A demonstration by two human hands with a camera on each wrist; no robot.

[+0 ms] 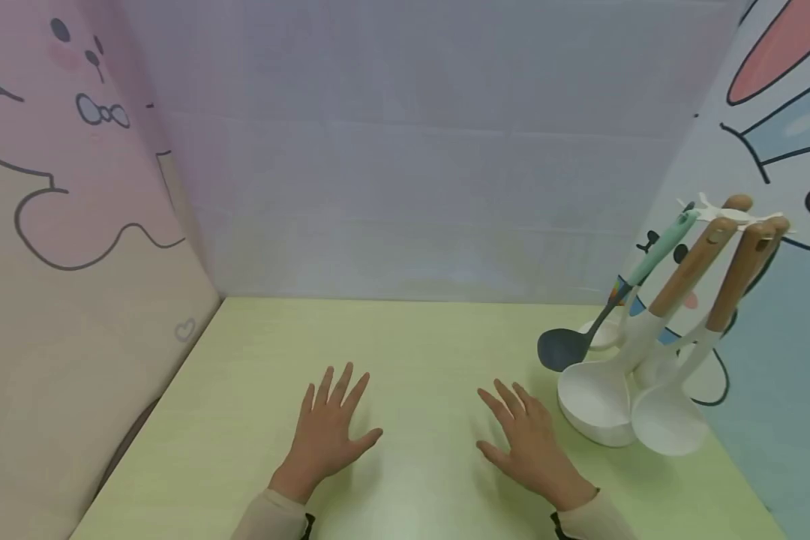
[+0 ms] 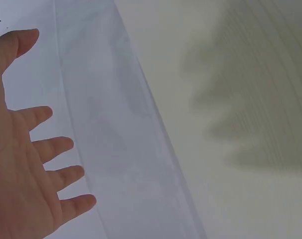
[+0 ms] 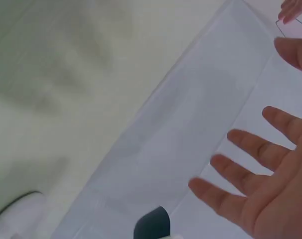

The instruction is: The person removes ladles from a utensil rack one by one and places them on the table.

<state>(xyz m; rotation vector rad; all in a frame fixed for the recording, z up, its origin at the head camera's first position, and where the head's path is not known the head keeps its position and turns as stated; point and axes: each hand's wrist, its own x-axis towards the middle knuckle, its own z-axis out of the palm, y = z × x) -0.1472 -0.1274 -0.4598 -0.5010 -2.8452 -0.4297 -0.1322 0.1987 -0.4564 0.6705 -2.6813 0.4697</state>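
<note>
The left hand (image 1: 324, 437) and the right hand (image 1: 532, 444) are held above a pale tabletop (image 1: 418, 341), the fingers (image 2: 55, 149) of both spread. On the right, near the right hand, a dark ladle (image 1: 562, 350) with a green handle and white, wooden-handled utensils (image 1: 668, 421) are hung from a white rack (image 1: 736, 215).

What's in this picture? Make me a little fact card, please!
left grip: fingers spread, holding nothing
right grip: fingers spread, holding nothing, beside white utensils
table: pale yellow-green
rack: white, on the table's right side, utensils hanging
dark ladle: mint-green handle
white utensils: brown handles showing
side walls: cartoon pictures
</note>
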